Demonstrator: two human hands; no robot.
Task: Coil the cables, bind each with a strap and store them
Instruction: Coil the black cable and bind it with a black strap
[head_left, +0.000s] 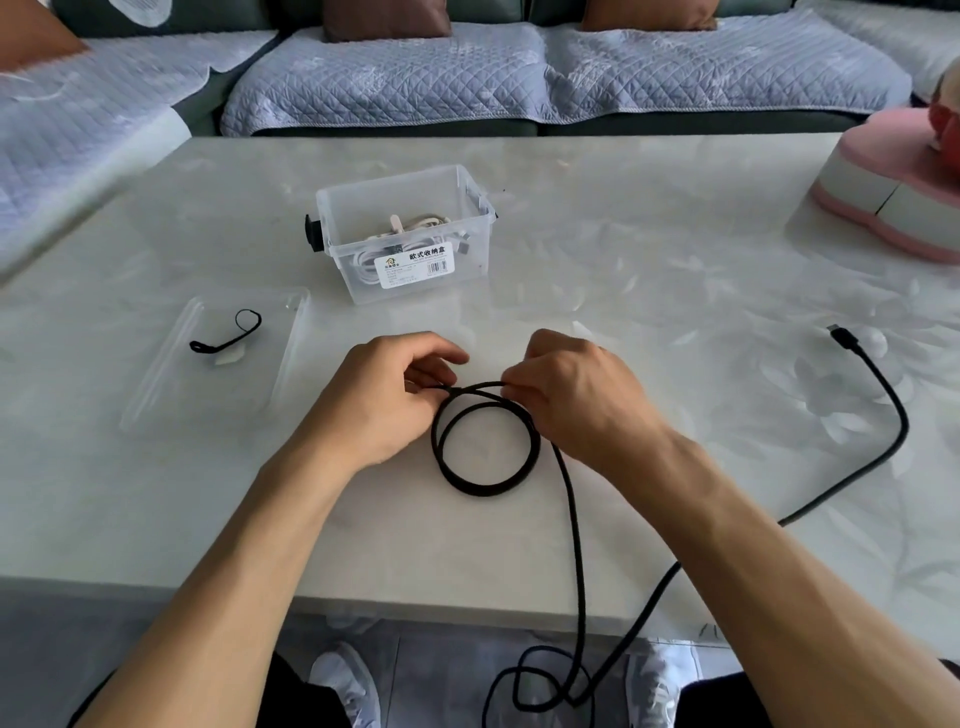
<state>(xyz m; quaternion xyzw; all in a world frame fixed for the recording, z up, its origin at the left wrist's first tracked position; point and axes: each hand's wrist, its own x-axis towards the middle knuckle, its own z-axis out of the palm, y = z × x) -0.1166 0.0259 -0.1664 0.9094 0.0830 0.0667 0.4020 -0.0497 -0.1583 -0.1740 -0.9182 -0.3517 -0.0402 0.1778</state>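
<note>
While the pale marble-look table (649, 249) carries everything, order runs big to small. Clear plastic storage box w/ white label (410, 234) sits at centre back, white cables already coiled inside. Flat clear plastic lid (171, 374) lies left of it, w/ a thin black strap (228, 335) resting on top.

Long black braided cable (485, 441) is the job in hand: approx two loops lie on the table between the hands, the rest runs off the near table edge, loops down by the feet, then climbs back up to its plug (841, 334) at far right.

Left hand (384, 400) has fingers curled, pinching the cable where the loops cross at the coil's top-left. Right hand (566, 395) is pinching the top-right of the coil, fingertips closed on the strand.

Handling, as a guess: light, soft, braid gives decent friction, but it prob. springs open if let go. Best hold is at the crossing point, all turns pinched together; feed slack w/ the other hand, strap at that same spot.
</note>
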